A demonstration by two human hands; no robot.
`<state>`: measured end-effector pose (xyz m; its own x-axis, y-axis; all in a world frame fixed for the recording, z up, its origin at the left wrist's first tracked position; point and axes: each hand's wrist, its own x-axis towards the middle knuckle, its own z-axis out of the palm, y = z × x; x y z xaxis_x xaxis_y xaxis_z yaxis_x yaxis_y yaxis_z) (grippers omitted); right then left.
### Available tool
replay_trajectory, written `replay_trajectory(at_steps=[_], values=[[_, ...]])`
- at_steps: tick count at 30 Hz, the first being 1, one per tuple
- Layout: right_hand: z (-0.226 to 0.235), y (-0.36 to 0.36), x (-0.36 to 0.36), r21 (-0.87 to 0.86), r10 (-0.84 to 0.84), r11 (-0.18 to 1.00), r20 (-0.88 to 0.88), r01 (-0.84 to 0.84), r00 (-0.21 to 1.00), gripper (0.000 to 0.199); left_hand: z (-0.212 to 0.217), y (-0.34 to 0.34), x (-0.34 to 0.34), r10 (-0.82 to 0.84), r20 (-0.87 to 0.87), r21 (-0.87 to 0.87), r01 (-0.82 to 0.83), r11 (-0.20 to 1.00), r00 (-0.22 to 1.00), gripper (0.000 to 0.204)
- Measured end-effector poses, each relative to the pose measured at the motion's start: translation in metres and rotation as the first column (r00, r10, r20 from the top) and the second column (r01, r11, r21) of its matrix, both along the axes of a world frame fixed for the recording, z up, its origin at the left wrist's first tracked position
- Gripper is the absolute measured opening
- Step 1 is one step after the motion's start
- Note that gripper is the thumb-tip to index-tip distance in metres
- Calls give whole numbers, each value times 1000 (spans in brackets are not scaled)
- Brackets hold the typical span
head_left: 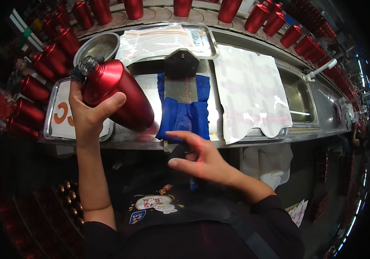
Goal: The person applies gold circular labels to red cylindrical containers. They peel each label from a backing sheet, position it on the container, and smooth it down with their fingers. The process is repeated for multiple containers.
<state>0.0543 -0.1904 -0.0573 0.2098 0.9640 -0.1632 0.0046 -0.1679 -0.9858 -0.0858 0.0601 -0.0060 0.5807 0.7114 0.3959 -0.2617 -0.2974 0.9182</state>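
Steel counter (330, 103) runs across the scene, sink (299, 97) set in toward the right, conveyor (157, 18) curving along the far side with upright red bottles (183, 6) on it; more red bottles stand at left. On the counter, left to right: tray (62, 138) with orange C-shaped pieces on white, round metal bowl (102, 45) further back, far tray (207, 41) with striped sheets, dark metal bracket (182, 64) with blue cloth (200, 118) at its near end, then glossy white sheeting (254, 95). Room is dim past the near edge, strip lights far right. Left hand (92, 114) grips the held bottle (129, 93), thumb across its side; bottle is tilted over the counter, neck far left, base near right, left of the blue cloth (dark stuff around the neck, can't tell what). Right hand (204, 159) is empty, thumb and index spread, just near of the cloth, apart from the bottle.
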Motion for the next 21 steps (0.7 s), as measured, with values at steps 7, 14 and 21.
replay_trajectory(at_steps=[7, 14, 21], values=[[4, -71, 104, -1, -180, 938, 852, 346, 491, 36, -38, -14, 7, 47, -136, 151, -26, 988, 990, 71], [-7, -76, 102, -112, 33, 985, 867, 131, 497, 45, -40, -11, -3, 53, -151, 204, -22, 979, 987, 77], [-13, -79, 118, -108, -6, 986, 749, 130, 663, 18, -41, -15, -2, 78, -139, 179, -53, 982, 987, 76]])
